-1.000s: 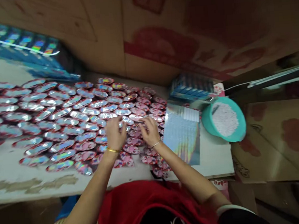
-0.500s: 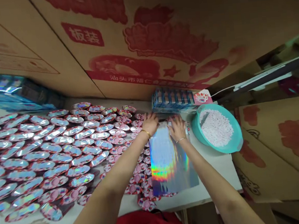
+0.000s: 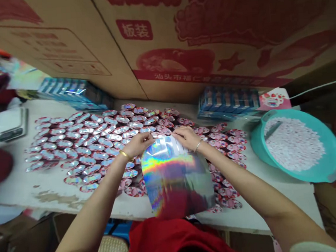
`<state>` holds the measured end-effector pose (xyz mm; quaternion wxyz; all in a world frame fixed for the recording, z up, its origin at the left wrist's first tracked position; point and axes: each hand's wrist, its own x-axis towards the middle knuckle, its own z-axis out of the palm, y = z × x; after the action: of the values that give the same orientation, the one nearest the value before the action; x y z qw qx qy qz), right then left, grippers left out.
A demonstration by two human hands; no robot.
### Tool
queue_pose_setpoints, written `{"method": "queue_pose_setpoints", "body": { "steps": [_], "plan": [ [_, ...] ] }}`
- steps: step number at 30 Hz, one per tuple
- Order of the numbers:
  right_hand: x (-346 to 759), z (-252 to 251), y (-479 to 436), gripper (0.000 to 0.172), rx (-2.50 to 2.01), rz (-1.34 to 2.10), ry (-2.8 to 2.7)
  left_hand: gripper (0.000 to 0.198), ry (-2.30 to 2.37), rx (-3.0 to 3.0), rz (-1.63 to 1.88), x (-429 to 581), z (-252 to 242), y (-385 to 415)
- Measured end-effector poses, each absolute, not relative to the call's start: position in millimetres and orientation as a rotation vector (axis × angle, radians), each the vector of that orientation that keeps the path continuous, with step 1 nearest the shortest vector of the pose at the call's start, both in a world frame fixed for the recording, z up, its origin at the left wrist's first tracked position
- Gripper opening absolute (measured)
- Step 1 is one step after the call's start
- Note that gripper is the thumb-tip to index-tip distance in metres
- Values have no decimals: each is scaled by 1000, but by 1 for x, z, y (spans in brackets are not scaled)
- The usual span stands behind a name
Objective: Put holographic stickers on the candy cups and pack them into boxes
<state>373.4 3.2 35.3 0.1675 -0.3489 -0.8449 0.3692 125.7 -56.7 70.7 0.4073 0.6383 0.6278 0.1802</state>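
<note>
A shiny rainbow-silver sheet hangs over the small oval containers and bends down toward my body. My left hand pinches its far edge near the left corner. My right hand is closed on the same edge, a little to the right. Around the sheet stand rows of small oval containers with red and white rims. Those on the left show shiny silvery tops; several on the right show pink inside. The sheet hides the containers beneath it.
A turquoise basin of small white pieces, with a scoop in it, stands at the right. Blue packs sit before the large cardboard boxes. A white scale-like device is at far left on the white table.
The sheet, which lay flatter under my spread hands, is now gripped at its far edge and shifted left over the containers, bending. The camera view has turned left.
</note>
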Motion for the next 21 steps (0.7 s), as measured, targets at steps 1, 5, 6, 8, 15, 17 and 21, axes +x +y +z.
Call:
{"method": "queue_pose_setpoints", "body": {
  "steps": [1,5,6,8,15,17,21],
  "plan": [
    [362,27,2,34,-1017,1020,-2432,29,1676,1725,429,123,66,-59],
    [336,5,-3,32,-1045,936,-2517,29,1866,2116,394,138,43,-68],
    [334,4,-4,32,-1051,927,-2527,26,1860,2163,387,144,39,-70],
    [332,3,-4,32,-1072,924,-2534,20,1857,2214,398,155,30,-74],
    [333,-3,-2,33,-1122,929,-2531,21,1940,2217,496,173,15,-93],
    [335,-7,-2,31,-1143,907,-2535,18,1942,2209,503,176,16,-106],
    [341,-13,2,31,-1192,824,-2561,7,1765,2118,722,178,27,-139]
  ]
}}
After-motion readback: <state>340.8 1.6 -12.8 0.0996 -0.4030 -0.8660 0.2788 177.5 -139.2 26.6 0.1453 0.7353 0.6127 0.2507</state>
